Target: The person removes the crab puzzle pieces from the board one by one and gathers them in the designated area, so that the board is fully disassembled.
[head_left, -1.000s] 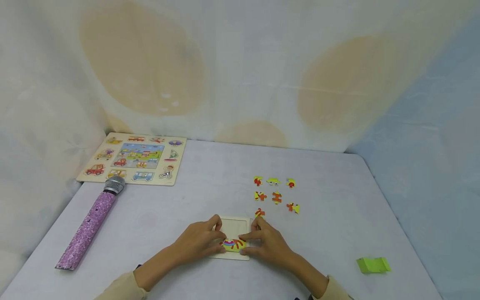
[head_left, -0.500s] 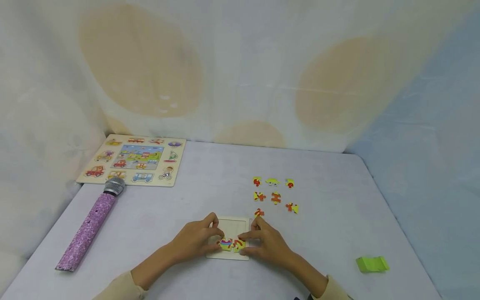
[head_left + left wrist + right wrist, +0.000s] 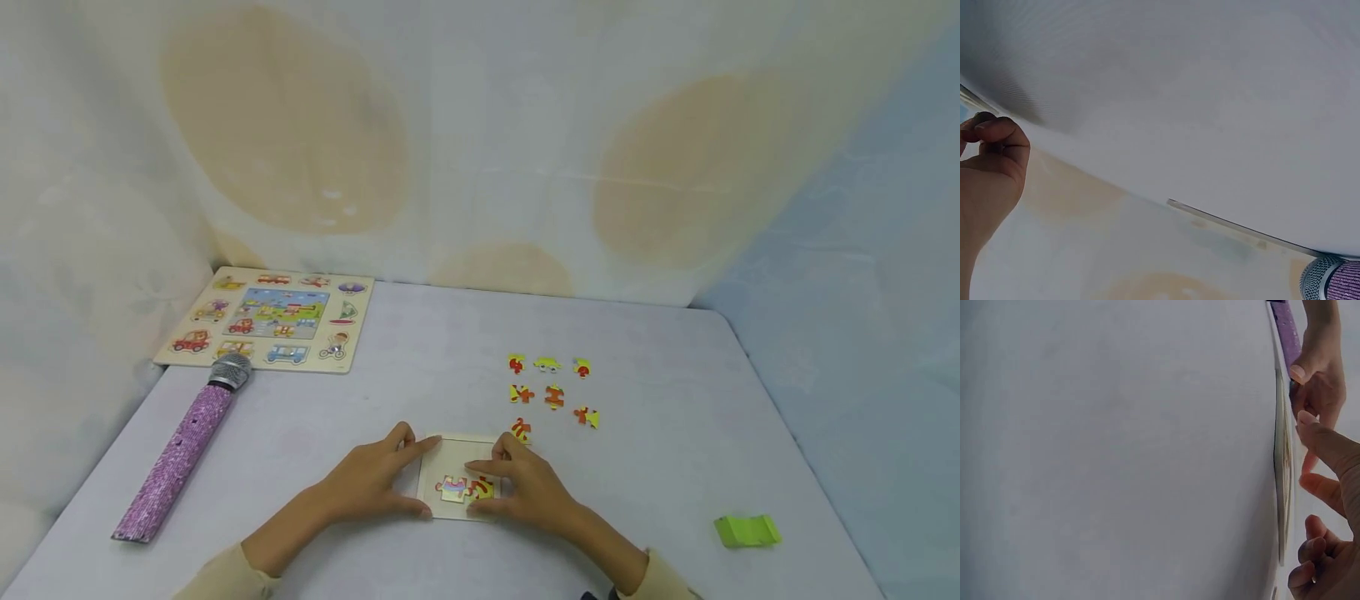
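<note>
A small square wooden puzzle tray (image 3: pixel 450 454) lies between the hands in the head view. In its lower part are two puzzle pieces: a glare-washed one with pink and blue stripes (image 3: pixel 453 489) and a yellow-red one (image 3: pixel 482 488). My left hand (image 3: pixel 371 479) touches the tray's left side, index finger near the upper corner and thumb near the lower. Thumb and index of my right hand (image 3: pixel 528 483) lie spread above and below the yellow-red piece. The right wrist view shows these fingers apart, the tray's edge (image 3: pixel 1282 475) beyond them. Pieces are hidden in both wrist views.
Several loose yellow-red puzzle pieces (image 3: pixel 554 396) lie beyond the tray to the right. A green block (image 3: pixel 747 531) is at far right. At left lie a purple glittery microphone (image 3: pixel 176 458) and a wooden vehicle puzzle board (image 3: pixel 348 337). Curtains surround the table.
The two joined pieces have come slightly apart in the tray. My left hand has let go of the striped piece and moved to the tray's left side. My right fingers have spread wider.
</note>
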Demonstrator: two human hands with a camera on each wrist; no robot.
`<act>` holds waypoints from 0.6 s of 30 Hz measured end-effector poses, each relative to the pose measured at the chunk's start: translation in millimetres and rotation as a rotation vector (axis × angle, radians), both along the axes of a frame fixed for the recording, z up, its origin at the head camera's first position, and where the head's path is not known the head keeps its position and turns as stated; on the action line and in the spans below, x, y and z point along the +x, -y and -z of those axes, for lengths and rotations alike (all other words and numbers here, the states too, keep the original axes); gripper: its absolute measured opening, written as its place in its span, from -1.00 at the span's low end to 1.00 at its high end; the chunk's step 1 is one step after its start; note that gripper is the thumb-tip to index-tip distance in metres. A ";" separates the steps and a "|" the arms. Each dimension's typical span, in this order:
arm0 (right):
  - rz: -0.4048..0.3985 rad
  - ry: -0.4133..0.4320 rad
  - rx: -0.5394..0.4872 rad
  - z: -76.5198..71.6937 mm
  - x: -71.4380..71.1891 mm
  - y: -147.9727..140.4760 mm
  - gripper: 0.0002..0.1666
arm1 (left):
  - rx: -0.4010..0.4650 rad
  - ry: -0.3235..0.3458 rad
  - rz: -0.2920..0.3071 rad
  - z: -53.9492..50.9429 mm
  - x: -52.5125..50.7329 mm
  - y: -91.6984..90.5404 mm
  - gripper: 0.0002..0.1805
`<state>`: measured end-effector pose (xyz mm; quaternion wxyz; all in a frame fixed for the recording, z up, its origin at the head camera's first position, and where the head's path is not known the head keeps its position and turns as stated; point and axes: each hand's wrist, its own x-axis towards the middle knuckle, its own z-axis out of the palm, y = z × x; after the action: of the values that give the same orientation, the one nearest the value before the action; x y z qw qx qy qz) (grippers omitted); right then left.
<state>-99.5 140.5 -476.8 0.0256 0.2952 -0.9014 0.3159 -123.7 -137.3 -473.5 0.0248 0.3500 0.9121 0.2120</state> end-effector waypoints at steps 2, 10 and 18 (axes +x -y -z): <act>-0.006 -0.022 0.008 0.0 -0.5 4.1 -0.38 | -0.022 -0.011 -0.014 0.8 -0.1 1.1 0.12; 0.004 -0.068 0.037 3.7 -1.0 15.4 -0.40 | -0.090 0.019 -0.049 3.2 -0.9 0.5 0.33; 0.017 -0.085 0.023 7.3 1.3 18.8 -0.49 | -0.083 0.034 -0.050 3.4 -0.5 0.2 0.33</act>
<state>-98.2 121.7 -484.1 0.0630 0.3008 -0.9055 0.2925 -124.1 -137.5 -476.9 0.0495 0.3220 0.9280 0.1805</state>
